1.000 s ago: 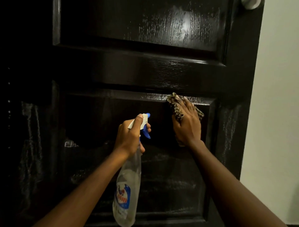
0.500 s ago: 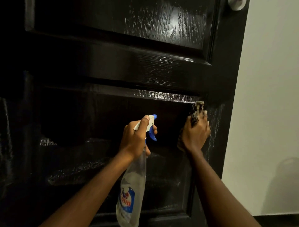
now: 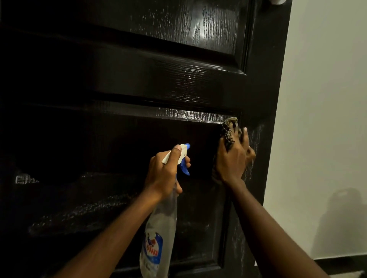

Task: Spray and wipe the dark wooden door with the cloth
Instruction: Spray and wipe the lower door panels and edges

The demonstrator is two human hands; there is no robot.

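- Door (image 3: 139, 79): dark, glossy wood grain, upright, with recessed panels; pale wall (image 3: 327, 99) to its right.
- Cloth (image 3: 230, 127): patterned, bunched, pressed against the door at the upper right corner of the lower panel (image 3: 99, 158).
- Wet streaks (image 3: 256, 139): on the right stile, just beside the cloth.
- Knob (image 3: 278, 1): pale, at the top edge, mostly cut off.

Door (image 3: 139, 79): dark, glossy, wood-grained and panelled; upright, with wet streaks glinting on the upper panel and the right stile.
Cloth (image 3: 230, 129): brown-and-tan patterned, bunched; pressed to the lower panel's top right corner, gripped by the right hand (image 3: 232, 158).
Spray bottle (image 3: 160, 228): clear body, blue-and-red label, white head, blue trigger; tilted, nozzle toward the door, neck held by the left hand (image 3: 164, 172).
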